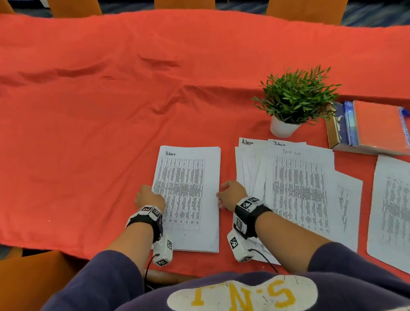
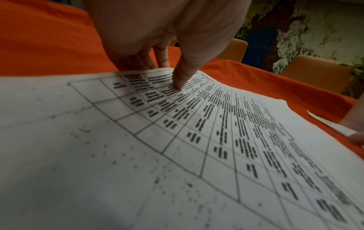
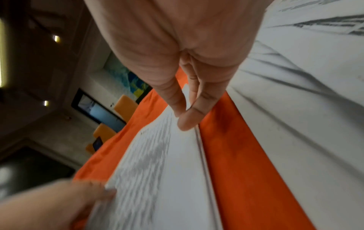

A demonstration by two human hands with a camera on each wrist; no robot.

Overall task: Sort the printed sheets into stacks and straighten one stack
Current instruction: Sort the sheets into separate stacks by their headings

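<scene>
The two hands bracket the stack headed "Admin" (image 1: pixel 188 196) on the worktop (image 1: pixel 78 114), directly ahead of the person, its long axis running away from the body. The left hand (image 1: pixel 149 197) grips the left long edge, thumb on the top sheet and fingers tucked under the edge; the right hand (image 1: pixel 231 194) pinches the right long edge between thumb and fingertips. Both sit about level along the stack, so neither is nearer. Judging by this, squaring calls for an inward squeeze across the short axis. Just to the right lies the fanned pile (image 1: pixel 293 186), unsorted; farther right, a separate sheet (image 1: pixel 401 214).
</scene>
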